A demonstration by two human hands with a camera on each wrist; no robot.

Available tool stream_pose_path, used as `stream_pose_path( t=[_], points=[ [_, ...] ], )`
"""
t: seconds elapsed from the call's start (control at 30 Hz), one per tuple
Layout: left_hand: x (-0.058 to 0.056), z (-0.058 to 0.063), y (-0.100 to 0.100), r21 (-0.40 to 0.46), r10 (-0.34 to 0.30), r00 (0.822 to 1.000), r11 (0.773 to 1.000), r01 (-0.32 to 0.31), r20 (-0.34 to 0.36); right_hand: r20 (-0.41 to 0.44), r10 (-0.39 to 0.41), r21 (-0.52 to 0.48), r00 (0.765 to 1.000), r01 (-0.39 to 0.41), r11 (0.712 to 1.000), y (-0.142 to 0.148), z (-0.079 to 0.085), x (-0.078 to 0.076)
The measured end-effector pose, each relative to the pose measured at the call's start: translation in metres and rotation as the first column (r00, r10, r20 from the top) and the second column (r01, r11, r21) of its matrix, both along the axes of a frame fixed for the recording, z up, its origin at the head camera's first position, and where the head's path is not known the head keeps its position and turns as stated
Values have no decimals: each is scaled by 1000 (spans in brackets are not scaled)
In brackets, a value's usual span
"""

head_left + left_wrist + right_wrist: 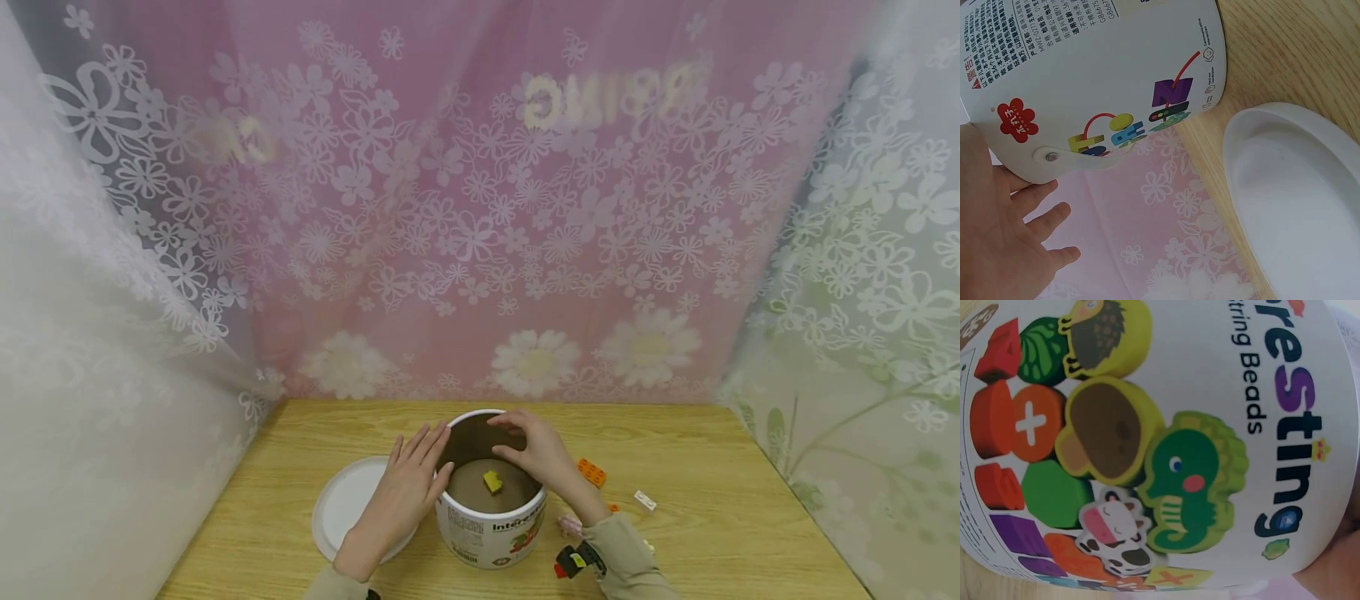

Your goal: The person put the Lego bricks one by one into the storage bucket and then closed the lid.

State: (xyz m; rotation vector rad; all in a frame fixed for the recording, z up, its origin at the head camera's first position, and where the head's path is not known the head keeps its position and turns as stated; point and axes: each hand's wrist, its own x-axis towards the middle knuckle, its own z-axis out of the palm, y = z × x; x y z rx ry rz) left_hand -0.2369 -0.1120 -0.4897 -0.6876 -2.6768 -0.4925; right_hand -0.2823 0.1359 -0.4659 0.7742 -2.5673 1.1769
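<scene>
On the wood-grain table (712, 500), I locate the white, printed cylindrical bucket (491, 543), probably light, stiff and smooth-sided; hold it by the rim. The left hand (405, 487) rests spread and straight-fingered at the rim, gripping nothing; the right hand (543, 452), loosely curved, thumb apart, shows nothing held over the opening. Inside is the small yellow block (492, 482), which I judge light and hard: pinch its sides.

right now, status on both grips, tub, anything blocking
Left grip touching tub; right grip over it, empty. Yellow piece inside. Lid off, beside tub, not blocking.
</scene>
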Motion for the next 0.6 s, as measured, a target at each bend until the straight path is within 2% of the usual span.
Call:
stream_pose_path(
  t=[0.2,0.37,0.6],
  points=[
    [0,2,0,-13,3,1000,1000,-3,25,-28,32,-106,999,-34,994,5,0,1],
    [0,2,0,-15,0,999,1000,0,32,-66,7,-164,998,-18,986,10,3,5],
    [0,2,0,-6,-4,999,1000,4,44,-62,-9,-228,998,-5,974,24,9,9]
  ],
)
